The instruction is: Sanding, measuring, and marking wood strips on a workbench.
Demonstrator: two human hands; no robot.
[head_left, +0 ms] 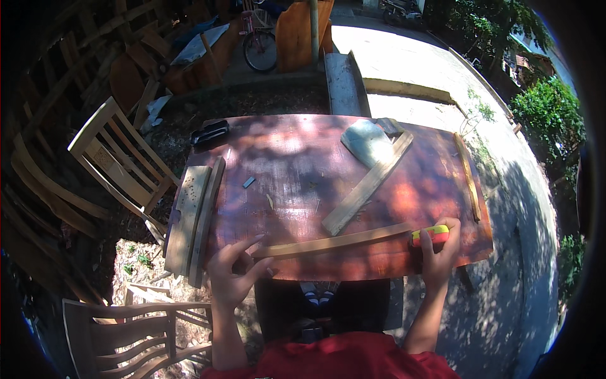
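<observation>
A narrow wooden strip (334, 242) lies along the near part of the reddish-brown table (284, 208). Around its left end, my left hand (232, 271) is open, thumb and fingers spread apart; whether they touch the wood I cannot tell. My right hand (440, 252) grips a red and yellow tape measure (430, 236) at the strip's right end. No drawn-out blade can be made out. Beyond the strip, a wider wooden board (366, 186) lies diagonally, its far end beside a pale, rounded item (367, 142) of unclear kind.
Two boards (191, 218) lie along the table's left edge, below a black tray-like item (210, 132). A small grey piece (249, 182) sits mid-left. A thin strip (467, 177) lies along the right edge. Wooden chairs (123, 155) stand at left; a bicycle (259, 47) is behind.
</observation>
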